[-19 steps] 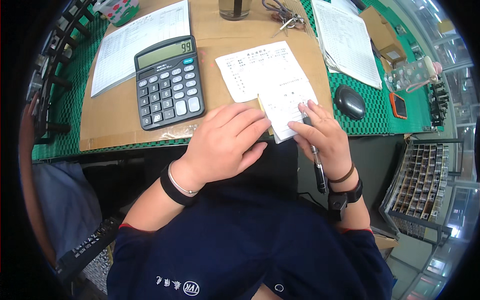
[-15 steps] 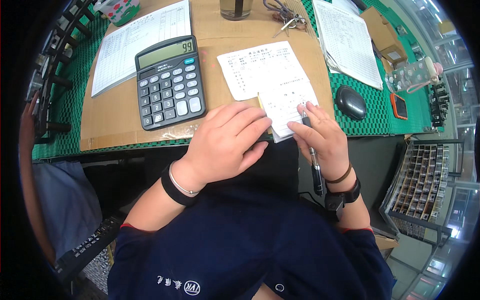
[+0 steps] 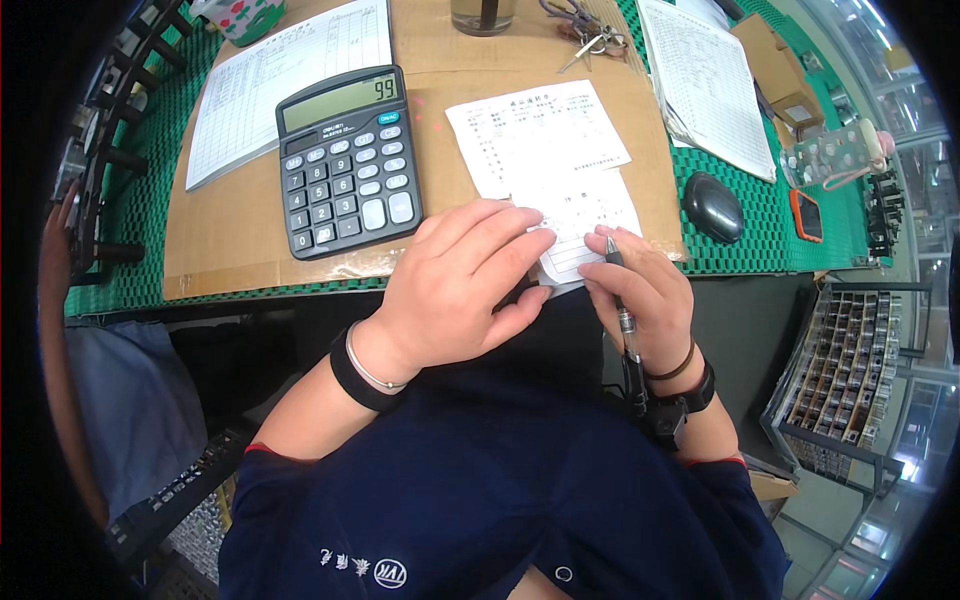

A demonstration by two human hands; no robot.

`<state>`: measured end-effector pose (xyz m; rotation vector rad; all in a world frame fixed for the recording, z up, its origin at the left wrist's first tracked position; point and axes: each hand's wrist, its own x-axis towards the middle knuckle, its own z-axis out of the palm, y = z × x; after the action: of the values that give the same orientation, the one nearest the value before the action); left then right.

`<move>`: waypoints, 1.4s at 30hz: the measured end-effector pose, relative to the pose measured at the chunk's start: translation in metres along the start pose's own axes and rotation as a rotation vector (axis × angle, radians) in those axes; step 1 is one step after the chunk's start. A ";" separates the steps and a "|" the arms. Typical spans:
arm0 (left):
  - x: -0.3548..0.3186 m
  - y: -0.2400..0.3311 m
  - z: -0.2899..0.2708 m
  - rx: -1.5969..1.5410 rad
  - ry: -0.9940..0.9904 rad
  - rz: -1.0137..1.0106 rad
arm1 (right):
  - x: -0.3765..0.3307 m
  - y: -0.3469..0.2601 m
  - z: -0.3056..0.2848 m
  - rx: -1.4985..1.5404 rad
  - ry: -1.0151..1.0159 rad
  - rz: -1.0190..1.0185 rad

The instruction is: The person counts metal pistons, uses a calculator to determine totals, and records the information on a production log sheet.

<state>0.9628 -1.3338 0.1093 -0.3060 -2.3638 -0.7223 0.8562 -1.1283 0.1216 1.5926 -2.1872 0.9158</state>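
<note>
A small pad of printed white slips (image 3: pixel 566 258) lies at the desk's near edge. My left hand (image 3: pixel 458 275) rests on the pad's left side with fingers stretched out and fingertips on the paper; its thumb is apart, beside the near left corner. A black and silver pen (image 3: pixel 629 330) is held in my right hand (image 3: pixel 648 290), its tip toward the pad and its barrel slanting back toward my wrist. The right fingertips touch the pad's right side. Beyond the pad lies a printed white sheet (image 3: pixel 540 135), partly overlapped by it. A black calculator (image 3: pixel 347 165) sits left of them.
Under these is a cardboard sheet (image 3: pixel 235 235) on a green mat (image 3: pixel 125 265). Paper forms (image 3: pixel 290 85) lie far left, more forms (image 3: pixel 710 95) far right. Keys (image 3: pixel 600 42), a black mouse (image 3: pixel 713 207), an orange-edged phone (image 3: pixel 806 215) and a bottle (image 3: pixel 835 155) stand around. Another person's arm (image 3: pixel 55 300) shows left.
The view has shifted slightly, so the desk items sit a little further right. My left fingers reach further over the pad, covering more of its left edge. The pen stays in my right hand.
</note>
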 end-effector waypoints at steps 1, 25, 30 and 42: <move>0.000 0.000 0.000 -0.001 0.000 -0.001 | 0.000 0.000 0.002 -0.009 0.010 0.003; -0.001 -0.002 -0.004 -0.005 -0.096 0.064 | 0.014 -0.005 -0.002 0.139 0.089 0.447; 0.003 0.000 0.005 0.024 -0.101 0.017 | 0.025 0.009 -0.003 0.165 0.140 0.486; 0.000 -0.002 0.009 0.080 -0.092 0.066 | 0.084 0.063 0.000 0.015 0.115 0.102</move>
<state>0.9573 -1.3305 0.1030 -0.3890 -2.4499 -0.5928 0.7685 -1.1796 0.1486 1.4088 -2.2025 1.0286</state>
